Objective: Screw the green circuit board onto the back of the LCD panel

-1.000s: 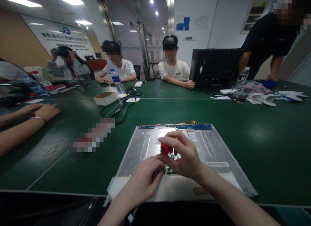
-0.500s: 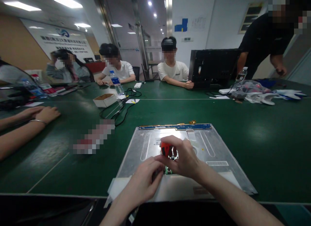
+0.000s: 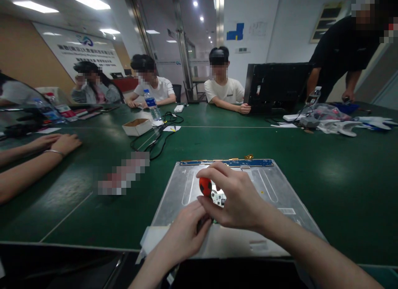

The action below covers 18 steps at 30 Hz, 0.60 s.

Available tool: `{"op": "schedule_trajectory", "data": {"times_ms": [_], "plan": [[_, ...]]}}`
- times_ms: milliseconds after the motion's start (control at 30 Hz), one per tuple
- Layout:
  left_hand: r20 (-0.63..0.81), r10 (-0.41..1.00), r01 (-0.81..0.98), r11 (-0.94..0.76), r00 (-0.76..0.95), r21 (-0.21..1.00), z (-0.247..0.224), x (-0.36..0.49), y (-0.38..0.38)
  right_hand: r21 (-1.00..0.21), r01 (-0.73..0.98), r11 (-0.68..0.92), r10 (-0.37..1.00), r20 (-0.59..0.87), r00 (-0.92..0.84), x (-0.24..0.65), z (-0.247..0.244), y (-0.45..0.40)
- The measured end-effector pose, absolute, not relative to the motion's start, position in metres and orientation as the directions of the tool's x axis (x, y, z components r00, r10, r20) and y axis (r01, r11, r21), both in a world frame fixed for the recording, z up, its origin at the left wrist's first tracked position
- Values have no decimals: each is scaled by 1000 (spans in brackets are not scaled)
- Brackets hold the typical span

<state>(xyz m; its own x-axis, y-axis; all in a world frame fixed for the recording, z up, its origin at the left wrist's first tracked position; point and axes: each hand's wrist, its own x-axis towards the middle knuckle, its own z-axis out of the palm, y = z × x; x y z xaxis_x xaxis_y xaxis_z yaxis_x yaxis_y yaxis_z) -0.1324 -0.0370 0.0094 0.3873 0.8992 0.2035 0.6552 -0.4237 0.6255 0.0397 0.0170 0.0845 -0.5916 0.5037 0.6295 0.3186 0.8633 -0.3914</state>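
Observation:
A flat silver metal panel (image 3: 169, 197), like the back of a display, lies before me with a blue circuit strip (image 3: 199, 162) along its far edge. Over its middle stands a screwdriver with a red and black handle (image 3: 205, 186), its shaft hidden. The thumb and curled fingers of my right hand (image 3: 238, 193) are loosely round the handle. Low at the screwdriver's base, my left hand (image 3: 189, 227) has its fingers pinched together; what they hold is hidden. Part of a small circuit board (image 3: 219, 197) shows behind my right fingers.
Beyond the panel are an open white box (image 3: 137, 127), a water bottle (image 3: 151, 104) and black cables (image 3: 160, 142). A monitor (image 3: 278, 88) stands far right, near plastic bags and gloves (image 3: 338, 125). Another person's hands (image 3: 65, 144) rest at left; several people are around the table.
My right hand has loosened and spread round the screwdriver, showing more of the handle, which stands more upright. My left hand stays low by its base. The view has shifted slightly.

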Motion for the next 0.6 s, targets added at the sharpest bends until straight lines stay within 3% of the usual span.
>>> {"op": "schedule_trajectory", "data": {"times_ms": [167,367,600], "plan": [[187,908,692,-408,374,595,5,-133,-37,-198,470,860,485,602,-634,34,92,16],[229,904,692,-424,361,584,9,-131,-39,-115,581,806,566,441,-697,36,112,13],[267,909,719,-416,320,557,7,-131,-41,-34,477,878,460,328,-825,31,130,11]]}}
